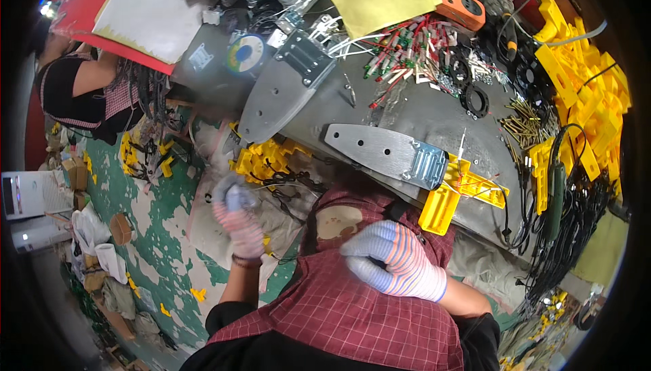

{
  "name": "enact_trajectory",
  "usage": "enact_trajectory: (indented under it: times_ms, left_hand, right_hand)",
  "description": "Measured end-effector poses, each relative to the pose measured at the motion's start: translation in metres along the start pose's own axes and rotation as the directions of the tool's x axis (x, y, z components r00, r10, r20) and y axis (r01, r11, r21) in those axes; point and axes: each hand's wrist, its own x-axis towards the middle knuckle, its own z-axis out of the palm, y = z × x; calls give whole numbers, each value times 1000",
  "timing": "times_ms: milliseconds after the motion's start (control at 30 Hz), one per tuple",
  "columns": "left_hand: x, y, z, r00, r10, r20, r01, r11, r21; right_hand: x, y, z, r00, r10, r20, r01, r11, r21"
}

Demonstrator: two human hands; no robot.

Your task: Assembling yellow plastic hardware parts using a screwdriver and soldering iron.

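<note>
Hovering apart, grip unclear: two gloved hands [239, 220] [397, 261] near two grey plates [369, 147] [281, 96].

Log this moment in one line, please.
left hand: gloved, blurred | right hand: gloved, over apron | held: nothing visible | bench: gray plate, yellow plastic piece at edge

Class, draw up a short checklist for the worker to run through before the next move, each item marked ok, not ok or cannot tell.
1. Striped gloves on left grip and right grip: ok.
2. Left grip empty: cannot tell; it is blurred.
3. Right grip empty: cannot tell; its curled fingers may hide something.
4. Yellow bracket wholly on the table: not ok; its lower end juts past the edge.
5. Grey plate fastened to that bracket: cannot tell.
6. Red and green parts clear of this plate: ok.
</note>
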Motion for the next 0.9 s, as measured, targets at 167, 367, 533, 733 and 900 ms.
enact_trajectory:
  times_ms: [167,367,533,733,900]
  left_hand:
    - [-59,97,18,766,431,477,-605,734,309]
    - [-45,157,48,584,95,806,-361,920,153]
    - [77,130,67,484,558,674,-860,446,247]
    - [130,135,140,456,145,878,-887,159,434]
    - [124,141,159,319,178,931,-934,-109,341]
  right_hand:
    - [37,-25,8,988,-114,-99,85,962,-260]
    - [36,-31,21,887,341,313,-441,825,353]
    - [30,-59,-22,952,248,181,-306,716,628]
    - [31,-66,-37,963,256,79,-247,735,631]
    - [41,-61,-38,978,195,69,-192,732,653]
